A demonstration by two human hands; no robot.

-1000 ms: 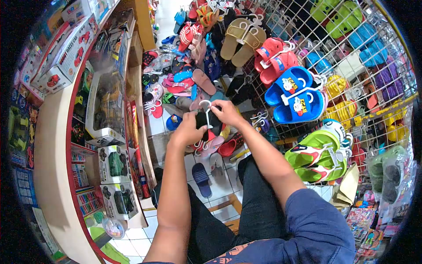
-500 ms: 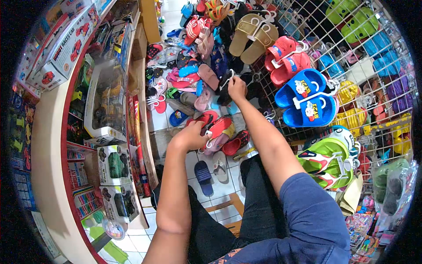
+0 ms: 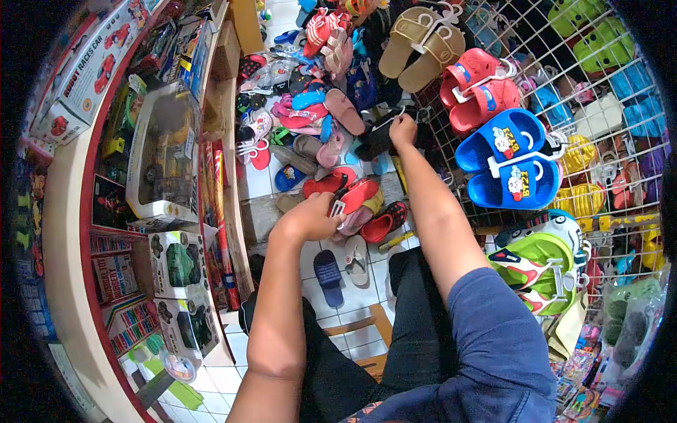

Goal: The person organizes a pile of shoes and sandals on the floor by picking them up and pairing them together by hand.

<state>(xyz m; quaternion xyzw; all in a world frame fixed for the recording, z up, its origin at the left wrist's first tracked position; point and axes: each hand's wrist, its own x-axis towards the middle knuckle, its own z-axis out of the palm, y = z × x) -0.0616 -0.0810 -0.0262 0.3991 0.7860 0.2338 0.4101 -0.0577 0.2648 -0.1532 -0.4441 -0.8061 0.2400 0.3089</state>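
Note:
My left hand (image 3: 310, 218) is closed at the near edge of a pair of red sandals (image 3: 361, 192), by a white plastic hanger (image 3: 338, 208). Further off, my right hand (image 3: 404, 132) pinches the hanger of a dark pair of sandals (image 3: 374, 143), which hangs over the heap; their exact shape is hard to make out. Red clogs with dark spots (image 3: 384, 223) lie just right of the red sandals. Nearer my legs, a navy slide (image 3: 328, 278) and a grey sandal (image 3: 356, 261) rest on the white tiles.
A heap of children's footwear (image 3: 310, 113) spreads ahead on the floor. On the right, a wire grid (image 3: 486, 21) carries blue slides (image 3: 509, 158), red clogs (image 3: 483, 92) and green flip-flops (image 3: 539, 264). Shelves on the left hold boxed toys (image 3: 180, 264). A wooden stool (image 3: 381, 324) stands between my legs.
My right hand has moved right with the dark sandals, whose hanger now tilts to the right. My left hand stays at the red sandals. The view has shifted slightly.

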